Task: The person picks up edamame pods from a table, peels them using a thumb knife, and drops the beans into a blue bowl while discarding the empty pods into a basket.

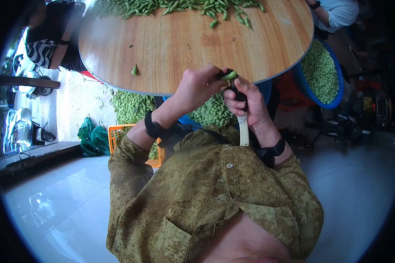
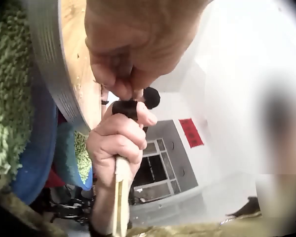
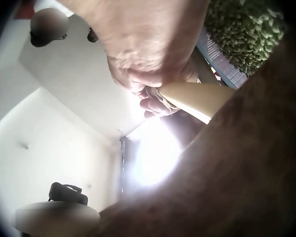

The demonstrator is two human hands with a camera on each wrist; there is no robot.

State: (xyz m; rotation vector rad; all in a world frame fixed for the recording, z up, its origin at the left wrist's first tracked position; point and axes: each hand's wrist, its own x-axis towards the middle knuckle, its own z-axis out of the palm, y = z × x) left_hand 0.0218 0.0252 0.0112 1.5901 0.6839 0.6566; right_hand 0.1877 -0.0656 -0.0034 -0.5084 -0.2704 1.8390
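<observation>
So, right hand (image 1: 250, 98) curled round tool (image 1: 243, 129); left hand (image 1: 198, 87) pinches pod (image 1: 230, 76).

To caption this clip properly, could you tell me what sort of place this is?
Probably a home or small shop's front room: tiled floor, round table bearing green pods, and a scooter beyond the doorway.

Head view brighter at left, dark-edged and warped; wrist views hazy, white glare (image 3: 157, 154) in right.
</observation>
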